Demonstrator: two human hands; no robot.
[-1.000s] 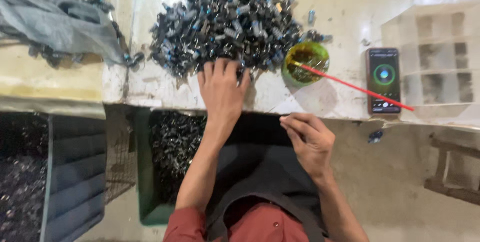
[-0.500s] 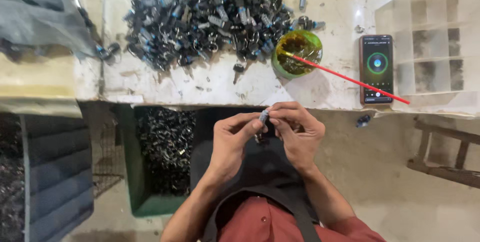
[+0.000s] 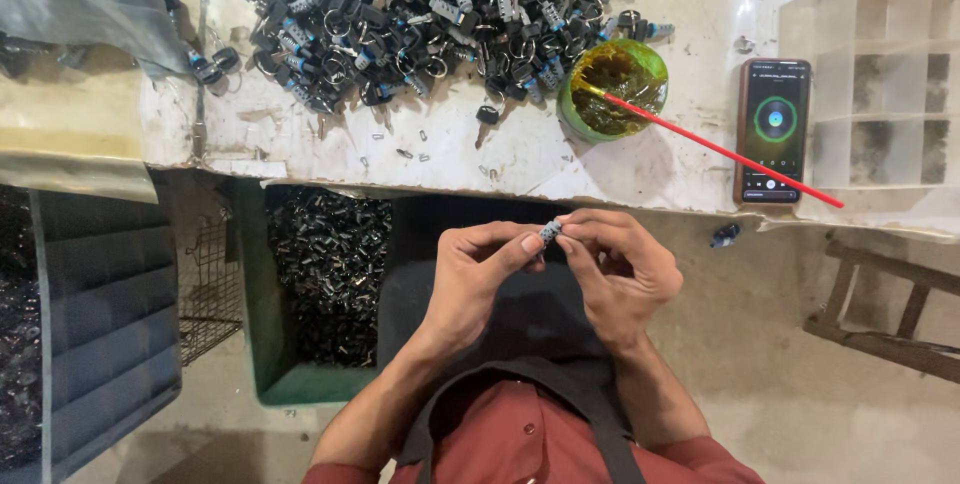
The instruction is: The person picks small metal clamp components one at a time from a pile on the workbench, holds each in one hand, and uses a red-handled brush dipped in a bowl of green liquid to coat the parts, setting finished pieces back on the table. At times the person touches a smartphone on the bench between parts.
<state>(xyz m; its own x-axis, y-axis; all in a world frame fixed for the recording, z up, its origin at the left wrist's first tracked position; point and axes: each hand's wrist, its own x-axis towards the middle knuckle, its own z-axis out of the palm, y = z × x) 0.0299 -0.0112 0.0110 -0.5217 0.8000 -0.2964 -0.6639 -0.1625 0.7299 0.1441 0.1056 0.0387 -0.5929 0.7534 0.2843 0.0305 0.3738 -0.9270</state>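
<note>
Centrally, below the near edge of the workbench (image 3: 600, 169), the left hand (image 3: 475, 279) and the right hand (image 3: 615, 269) met over the person's lap, each curled with fingertips pinched on one small ridged metal part (image 3: 550, 231); neither hand held anything else. A large heap of similar dark parts (image 3: 420, 9), some with blue bands and rings, lay along the far edge of the workbench, with a few strays scattered toward the near edge. Just right of the heap stood a green bowl (image 3: 613, 89) of yellowish paste with a red stick (image 3: 720, 151) resting in it, and beyond that a phone (image 3: 773, 129) and a pale compartment tray (image 3: 870, 74) at the right end. Under the workbench a green crate (image 3: 262, 344) held many dark pieces. Judged from the size of the heap, most parts remained unhandled, while the crate's contents suggested a fair number finished.
</note>
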